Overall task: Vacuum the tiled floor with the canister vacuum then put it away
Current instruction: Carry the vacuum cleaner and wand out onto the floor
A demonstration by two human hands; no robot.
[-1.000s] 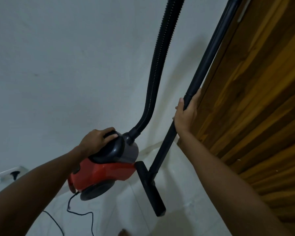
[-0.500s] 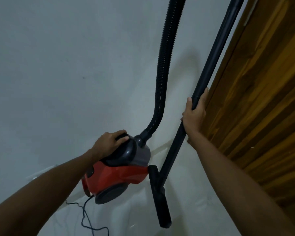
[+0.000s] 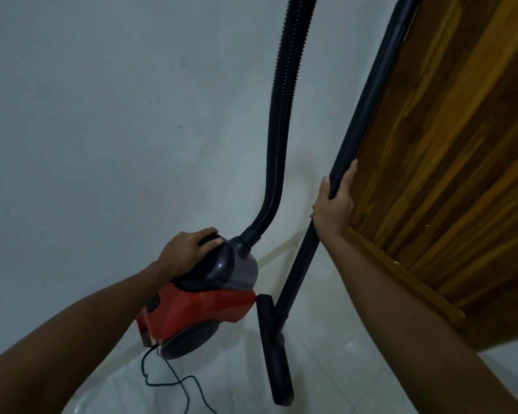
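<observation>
Both hands are carrying the vacuum nearer the wall, and the wall outlet seen earlier at 8 o'clock is dropping out of view. Left hand (image 3: 189,249) is curling over the handle of the canister (image 3: 204,297), lifting it clear of the floor (image 3: 341,369); right hand (image 3: 334,204) is gripping the wand (image 3: 368,109). Wand is running from 1 o'clock down to the nozzle (image 3: 274,351) at 6 o'clock, beside the door (image 3: 449,162). Cord (image 3: 168,380) is trailing below the canister.

glossy red plastic vacuum (image 3: 198,306) — ribbed hose (image 3: 281,115), wood-grain door (image 3: 449,162), shiny tiles (image 3: 341,377).
</observation>
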